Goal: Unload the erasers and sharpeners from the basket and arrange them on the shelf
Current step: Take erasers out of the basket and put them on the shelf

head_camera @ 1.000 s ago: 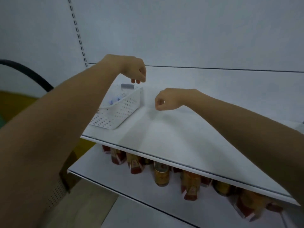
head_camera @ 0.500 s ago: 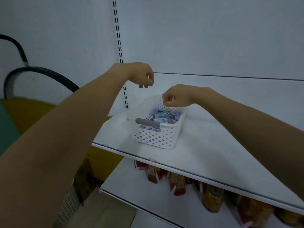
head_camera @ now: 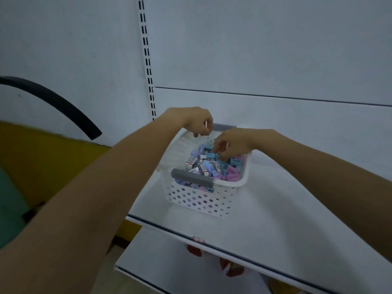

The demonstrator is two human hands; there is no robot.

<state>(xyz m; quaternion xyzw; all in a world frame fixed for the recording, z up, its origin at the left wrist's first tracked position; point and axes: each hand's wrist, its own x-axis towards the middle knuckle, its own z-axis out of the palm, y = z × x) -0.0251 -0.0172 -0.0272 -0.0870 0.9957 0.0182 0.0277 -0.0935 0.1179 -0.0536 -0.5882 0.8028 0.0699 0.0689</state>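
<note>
Both curled, grips I can't tell, left hand at the basket's far rim, right hand among its erasers and sharpeners; a snag might drag it off the shelf.

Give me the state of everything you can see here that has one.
White perforated plastic basket with grey handles: upright, loaded.
Small blue, pink and white erasers and sharpeners: heaped inside basket.
White upper shelf: carries basket.
Left hand: curled above far rim; grip unclear.
Right hand: fingers dipped into heap; grip unclear.
</note>
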